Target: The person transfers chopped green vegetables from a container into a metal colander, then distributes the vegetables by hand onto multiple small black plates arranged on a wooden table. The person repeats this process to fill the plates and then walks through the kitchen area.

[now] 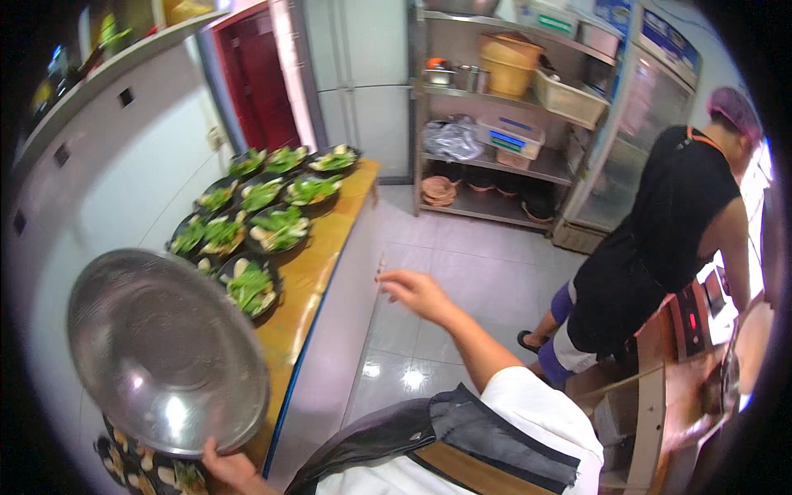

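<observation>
My left hand (232, 467) grips the rim of a large stainless steel bowl (164, 346), which is tilted and shows its inside with nothing in it. The bowl covers part of the wooden counter (297, 291) and some of the dishes there. My right hand (414, 294) is raised over the floor beside the counter, its fingers apart and holding nothing. On the counter stand several black bowls with leafy greens and pale slices, the nearest bowl of greens (250, 288) just right of the steel bowl. More filled bowls (148, 467) show below it.
A co-worker (649, 229) in a black apron and hair net leans over equipment at the right. A metal shelf rack (495, 161) with tubs and baskets stands at the back, between a steel cabinet (365, 93) and a glass-door fridge (625, 136). A ledge (111, 68) runs along the left wall.
</observation>
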### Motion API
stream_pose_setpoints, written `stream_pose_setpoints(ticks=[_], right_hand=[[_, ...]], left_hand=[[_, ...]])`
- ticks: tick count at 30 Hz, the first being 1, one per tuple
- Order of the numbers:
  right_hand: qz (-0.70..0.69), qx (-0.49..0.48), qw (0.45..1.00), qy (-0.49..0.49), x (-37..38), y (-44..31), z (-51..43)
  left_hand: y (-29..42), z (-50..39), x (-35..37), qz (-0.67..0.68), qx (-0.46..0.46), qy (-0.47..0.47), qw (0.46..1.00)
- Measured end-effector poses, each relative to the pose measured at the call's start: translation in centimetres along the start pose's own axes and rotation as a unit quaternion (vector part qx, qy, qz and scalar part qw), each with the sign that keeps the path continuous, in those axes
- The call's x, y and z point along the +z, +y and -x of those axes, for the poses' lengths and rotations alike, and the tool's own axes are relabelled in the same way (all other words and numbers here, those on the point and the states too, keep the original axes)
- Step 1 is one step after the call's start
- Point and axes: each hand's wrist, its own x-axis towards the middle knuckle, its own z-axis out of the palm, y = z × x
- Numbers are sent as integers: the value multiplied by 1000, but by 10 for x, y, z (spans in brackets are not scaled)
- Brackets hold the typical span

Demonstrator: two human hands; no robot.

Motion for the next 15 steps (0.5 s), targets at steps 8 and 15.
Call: stream_pose_setpoints(ticks=[8,15], right_hand=[[-72,-48,895,437,-195,22,74],[206,-40,942,261,-206,55,53]], left_hand=[[-200,70,152,-59,-334,-311,888],[-328,117,242,-227,-583,-390,675]])
